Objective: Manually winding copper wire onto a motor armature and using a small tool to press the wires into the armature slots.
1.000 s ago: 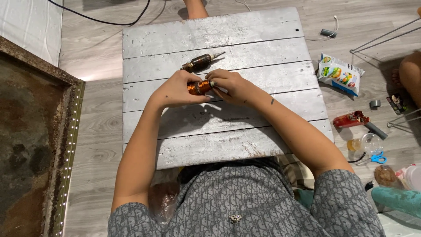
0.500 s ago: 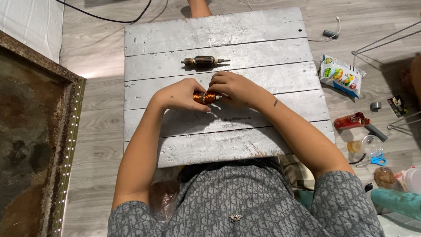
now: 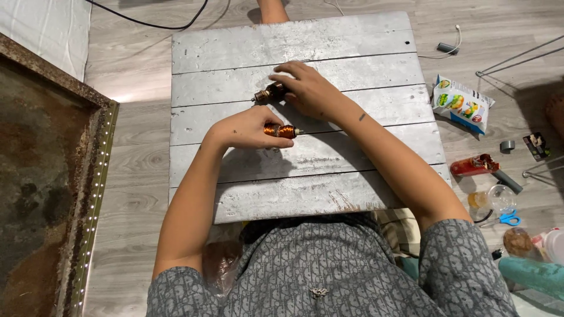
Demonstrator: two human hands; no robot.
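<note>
Copper coil (image 3: 281, 130) lies sideways at frame centre, pinched in your left hand (image 3: 249, 128); just above, your right hand (image 3: 308, 91) closes on the dark motor part (image 3: 268, 94).

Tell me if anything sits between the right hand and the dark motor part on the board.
Nothing visible does: the right hand already rests on the dark motor part, while the left hand holds the copper coil.

Looks like a home floor turned makeshift workshop: grey wood-look laminate floor (image 3: 135, 170) with a low desk (image 3: 346, 41) of whitewashed planks at centre. At three o'clock, a snack packet (image 3: 462, 104), blue-handled scissors (image 3: 504, 219) and a red tool (image 3: 473, 165) strewn about. At nine o'clock, a rusty framed panel (image 3: 41, 194) lying flat.
</note>
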